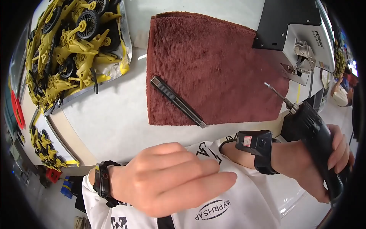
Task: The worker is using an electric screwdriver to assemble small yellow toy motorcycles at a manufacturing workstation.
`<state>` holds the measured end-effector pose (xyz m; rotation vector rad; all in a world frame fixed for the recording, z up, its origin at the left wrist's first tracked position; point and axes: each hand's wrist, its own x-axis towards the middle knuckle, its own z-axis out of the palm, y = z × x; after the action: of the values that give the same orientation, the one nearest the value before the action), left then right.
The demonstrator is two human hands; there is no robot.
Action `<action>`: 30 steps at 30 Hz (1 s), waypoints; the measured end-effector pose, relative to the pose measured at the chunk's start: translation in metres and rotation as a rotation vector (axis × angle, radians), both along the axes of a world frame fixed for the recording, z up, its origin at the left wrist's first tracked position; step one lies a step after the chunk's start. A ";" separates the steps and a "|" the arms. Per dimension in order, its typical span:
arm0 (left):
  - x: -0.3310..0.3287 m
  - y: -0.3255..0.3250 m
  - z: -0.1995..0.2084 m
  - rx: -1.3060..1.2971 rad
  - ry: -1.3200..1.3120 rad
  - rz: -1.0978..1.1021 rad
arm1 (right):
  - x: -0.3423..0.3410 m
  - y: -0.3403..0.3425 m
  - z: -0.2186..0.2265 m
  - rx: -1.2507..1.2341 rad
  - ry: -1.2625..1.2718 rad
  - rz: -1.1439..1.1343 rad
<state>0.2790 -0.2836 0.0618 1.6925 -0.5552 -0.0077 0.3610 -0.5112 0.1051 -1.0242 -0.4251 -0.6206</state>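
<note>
In my right hand (305,164) is a black electric screwdriver (316,133), the fingers wrapped round its body. Its long thin bit points up and left, over the right edge of a dark red cloth (213,68). My left hand (171,179) is held in front of my chest with its back upward. Its fingers are bent and close together, and the palm side is hidden, so anything inside it cannot be seen. Slanting across the lower left part of the cloth lies a black and grey utility knife (178,102).
At the upper left, a tray (82,91) is heaped with yellow and black toy motorcycles (72,49). More of them (45,147) lie below it. A black and white screw feeder (293,34) with a metal head stands at the upper right. Another person (340,93) shows at the far right.
</note>
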 end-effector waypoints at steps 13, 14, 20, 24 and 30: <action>-0.007 -0.001 0.003 -0.040 0.016 0.000 | -0.003 0.007 -0.002 0.047 -0.001 -0.052; -0.006 -0.003 0.003 -0.053 -0.007 -0.012 | -0.006 0.005 0.001 0.023 -0.008 -0.068; -0.004 -0.005 0.006 -0.077 0.099 -0.030 | -0.009 0.005 0.005 -0.017 -0.016 -0.082; 0.000 -0.002 0.007 -0.169 0.396 -0.095 | -0.006 0.013 0.003 0.077 -0.002 -0.089; -0.002 -0.002 -0.001 -0.171 0.366 -0.075 | -0.004 0.002 0.018 0.377 -0.158 0.021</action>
<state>0.2770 -0.2852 0.0608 1.4576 -0.3326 -0.3099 0.3568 -0.5095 0.1233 -0.6140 -0.4363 -0.7336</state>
